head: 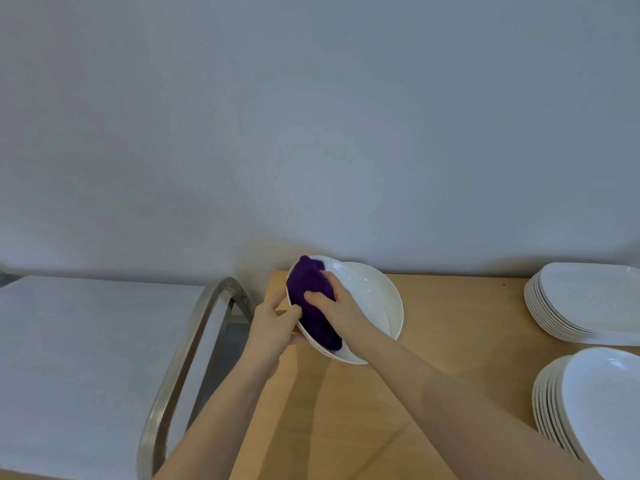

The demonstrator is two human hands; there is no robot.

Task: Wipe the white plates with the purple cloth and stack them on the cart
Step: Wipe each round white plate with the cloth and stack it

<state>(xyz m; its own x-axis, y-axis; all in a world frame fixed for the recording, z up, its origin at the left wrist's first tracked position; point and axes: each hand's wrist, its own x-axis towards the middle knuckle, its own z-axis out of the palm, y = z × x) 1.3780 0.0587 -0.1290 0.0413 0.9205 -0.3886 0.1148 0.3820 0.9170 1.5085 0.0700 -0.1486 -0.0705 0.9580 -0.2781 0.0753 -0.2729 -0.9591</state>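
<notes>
Left hand point(277, 322) grips the tilted white plate point(370, 299) by its rim above the table point(433, 341), right hand point(337, 306) clutches the purple cloth point(311, 299) against its face, cart point(86, 341) just left of the hands.

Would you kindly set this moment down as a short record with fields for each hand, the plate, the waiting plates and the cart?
left hand: grips the left rim of the held plate
right hand: presses the purple cloth against the plate's inside
held plate: white, tilted, lifted above the wooden table
waiting plates: two stacks on the table, far stack, near stack
cart: left of the table, metal handle, no plates visible on it
</notes>
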